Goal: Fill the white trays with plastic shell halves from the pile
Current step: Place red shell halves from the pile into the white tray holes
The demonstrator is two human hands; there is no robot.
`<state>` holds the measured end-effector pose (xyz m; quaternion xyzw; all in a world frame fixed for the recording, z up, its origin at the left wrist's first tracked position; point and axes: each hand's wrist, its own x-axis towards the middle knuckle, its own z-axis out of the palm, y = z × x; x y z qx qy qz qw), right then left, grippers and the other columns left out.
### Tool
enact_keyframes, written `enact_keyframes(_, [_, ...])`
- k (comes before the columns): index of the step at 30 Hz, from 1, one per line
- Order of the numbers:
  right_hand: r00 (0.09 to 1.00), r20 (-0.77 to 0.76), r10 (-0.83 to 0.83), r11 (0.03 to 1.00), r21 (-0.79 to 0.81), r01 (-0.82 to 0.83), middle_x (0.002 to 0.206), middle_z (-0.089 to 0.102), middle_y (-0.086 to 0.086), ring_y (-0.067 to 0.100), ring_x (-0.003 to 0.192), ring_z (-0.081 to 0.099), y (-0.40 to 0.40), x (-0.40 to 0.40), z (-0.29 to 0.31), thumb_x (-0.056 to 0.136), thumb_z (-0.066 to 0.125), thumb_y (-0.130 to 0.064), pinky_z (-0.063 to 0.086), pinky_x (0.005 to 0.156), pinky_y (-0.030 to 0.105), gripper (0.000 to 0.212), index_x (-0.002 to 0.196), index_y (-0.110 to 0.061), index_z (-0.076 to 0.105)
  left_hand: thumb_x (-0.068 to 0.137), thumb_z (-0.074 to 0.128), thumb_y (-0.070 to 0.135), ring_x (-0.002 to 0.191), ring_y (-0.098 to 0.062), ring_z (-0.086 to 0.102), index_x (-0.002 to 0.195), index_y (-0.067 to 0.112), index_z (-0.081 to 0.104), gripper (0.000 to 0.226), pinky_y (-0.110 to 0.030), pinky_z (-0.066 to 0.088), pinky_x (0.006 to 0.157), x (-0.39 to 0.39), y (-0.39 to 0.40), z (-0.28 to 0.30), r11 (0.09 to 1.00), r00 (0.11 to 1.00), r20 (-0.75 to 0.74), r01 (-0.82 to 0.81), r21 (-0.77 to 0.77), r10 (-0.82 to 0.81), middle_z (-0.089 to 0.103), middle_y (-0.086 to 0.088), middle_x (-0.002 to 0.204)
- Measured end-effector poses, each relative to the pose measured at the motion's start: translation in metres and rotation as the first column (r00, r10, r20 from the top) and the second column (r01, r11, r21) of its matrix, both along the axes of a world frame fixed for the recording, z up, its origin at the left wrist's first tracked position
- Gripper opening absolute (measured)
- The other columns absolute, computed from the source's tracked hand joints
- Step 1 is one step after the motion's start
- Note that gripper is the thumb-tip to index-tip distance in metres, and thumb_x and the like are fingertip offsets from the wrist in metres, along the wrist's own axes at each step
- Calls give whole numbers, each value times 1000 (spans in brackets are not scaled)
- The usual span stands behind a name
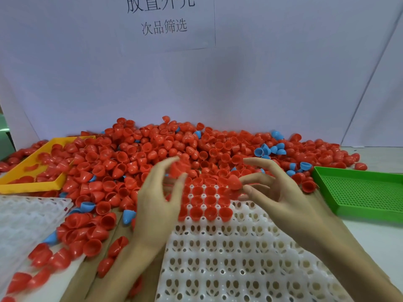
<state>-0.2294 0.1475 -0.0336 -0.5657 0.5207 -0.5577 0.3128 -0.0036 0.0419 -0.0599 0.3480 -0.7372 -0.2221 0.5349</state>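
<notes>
Both my hands are over the far end of the white tray (239,258). The right hand (281,199) pinches a red shell (233,182) between thumb and fingertips, just above the filled rows. The left hand (159,203) has curled fingers around something red near its fingertips, probably another shell, but motion blur hides the grip, so I can't tell for sure.

Tray state: roughly three rows of red shells seated at the far end, open side up. Every other pocket nearer me is empty, so the job is early. The pile (174,149) sits right behind the tray and touches its far edge. A second white tray (28,216) is to my left, with loose shells around it.

Risks from here:
- The pile crowds the tray's far edge. A nudge from a knuckle could roll loose shells onto the seated rows or into pockets the wrong way up.
- My right-hand shell looks dome-side toward me. If I drop it without turning it, it lands inverted and won't match the seated ones.
- Blue shells (270,149) are mixed in with the red. Grabbing blind could put a blue one in a red row; whether that matters, I can't tell from the task.
- The shells are light and slick. Dropped from height, one could bounce out or knock its neighbours loose.
- The yellow bin (26,184) and green bin (359,192) flank the pile. A wide sweep could push shells into them.
</notes>
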Motion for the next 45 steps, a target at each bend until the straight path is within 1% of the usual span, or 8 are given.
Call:
enact_keyframes(5, [1000, -6, -14, 1000, 16, 14, 113, 77, 4, 22, 108, 75, 3, -4, -4, 103, 56, 3, 59, 96, 29, 45, 140, -22, 53, 99, 68, 37, 157, -13, 25, 163, 43, 26, 78, -44, 28, 126, 24, -18, 3, 979, 958, 276, -124, 162, 76, 17, 12, 173])
enact_keyframes(9, [996, -59, 68, 997, 49, -66, 119, 75, 5, 24, 113, 74, 6, -4, -6, 105, 52, 3, 59, 100, 34, 44, 141, -22, 53, 97, 69, 37, 127, 0, 58, 137, 29, 66, 41, -34, 53, 108, 12, -5, 0, 994, 977, 202, 48, 98, -67, 61, 22, 136])
enact_keyframes(17, [966, -82, 246, 968, 74, -240, 129, 72, 7, 28, 120, 71, 12, 4, -3, 106, 48, 4, 60, 98, 39, 44, 144, -17, 51, 97, 74, 23, 106, -11, 74, 125, 32, 70, 29, -20, 58, 88, -13, 24, -5, 853, 903, -15, 410, 324, -429, 76, 11, 113])
enact_keyframes(23, [960, -263, 96, 995, 19, -94, 115, 74, -3, 21, 110, 70, 19, 1, 9, 100, 68, -12, 60, 86, 40, 36, 132, -27, 64, 109, 56, 26, 123, -23, 68, 140, 26, 66, 33, -38, 56, 103, -8, 23, 0, 501, 714, -338, 682, 533, -613, 71, -7, 130])
enact_keyframes(27, [952, -291, 95, 995, 8, -97, 109, 74, -2, 21, 100, 71, 22, 2, 9, 98, 71, -20, 59, 81, 41, 30, 126, -32, 69, 111, 47, 30, 102, -17, 65, 140, 21, 66, 36, -29, 54, 92, -12, 28, 1, 290, 611, -527, 770, 569, -591, 70, -8, 113])
enact_keyframes(34, [937, -322, 135, 991, 50, -126, 99, 72, -11, 17, 84, 69, 20, 9, 0, 92, 77, -35, 61, 75, 40, 29, 121, -41, 73, 110, 45, 44, 79, -14, 63, 134, 19, 68, 42, -25, 53, 72, -16, 30, -4, 290, 646, -544, 746, 600, -536, 68, -7, 93])
enact_keyframes(38, [930, -357, 85, 996, 42, -74, 89, 74, -10, 15, 78, 72, 19, 7, -1, 95, 68, -48, 55, 66, 20, 19, 110, -36, 73, 103, 50, 58, 77, -19, 64, 133, 19, 67, 52, -28, 54, 71, -13, 26, 0, 276, 622, -570, 768, 577, -537, 71, -14, 98])
enact_keyframes(45, [942, -328, 77, 997, 46, -66, 86, 75, -8, 16, 75, 73, 18, 5, -3, 96, 63, -55, 52, 64, 17, 20, 103, -38, 72, 97, 75, 23, 89, -28, 72, 131, 18, 65, 35, -32, 58, 84, -9, 30, 0, 427, 654, -426, 744, 514, -625, 74, -17, 113])
